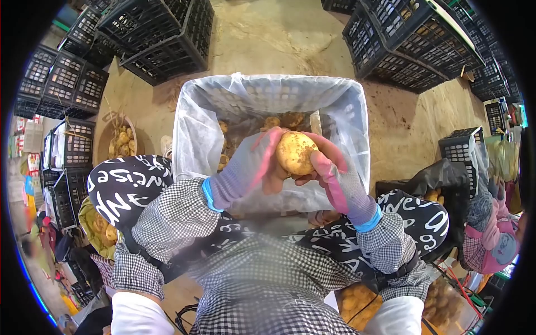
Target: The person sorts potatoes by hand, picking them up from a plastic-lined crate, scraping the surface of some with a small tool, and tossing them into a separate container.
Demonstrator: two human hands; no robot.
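A round yellow potato (296,153) with brown soil patches is held above a crate (357,128) lined with thin white plastic. My left hand (245,164), in a grey and pink glove, curls against the potato's left side. On the other side, my right hand (340,181) in a matching glove grips it, the thumb pressed on its face. Some fingers of both hands are hidden behind the potato. Down in the crate lie several soil-covered potatoes (272,121), and a flat wooden strip (315,125) stands by them.
Black plastic crates (162,53) are stacked at the upper left, more crates (396,61) at the upper right. A round basket of potatoes (124,140) stands to the left. Loose potatoes (357,304) lie beside my seat. Another person (494,234) sits at the far right.
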